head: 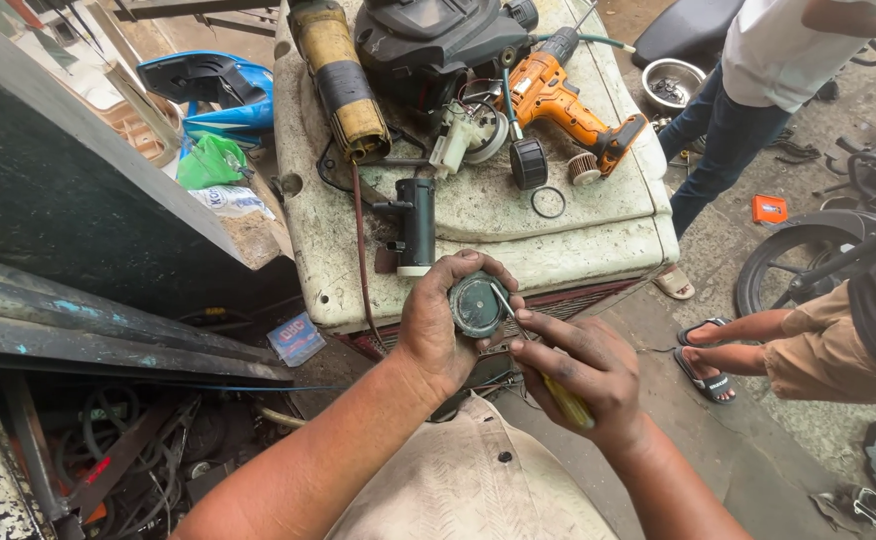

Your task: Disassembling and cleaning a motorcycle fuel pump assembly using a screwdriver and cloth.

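Small round grey-green metal part w/ a flat disc face (476, 304) sits upright in the left hand (438, 325), just in front of the worktop edge. Fingers wrap the rim, thumb below, closed firm on it. Looks rigid, fairly light, prob greasy so slippery; best held by the rim, face left free. Right hand (583, 365) is closed on a yellow-handled screwdriver (563, 398), thin shaft tip touching the disc face. Beyond: dirty white plastic worktop (578, 245), black cylinder part (417, 225), orange cordless drill (558, 100), black rubber ring (548, 202). Other people stand at right.
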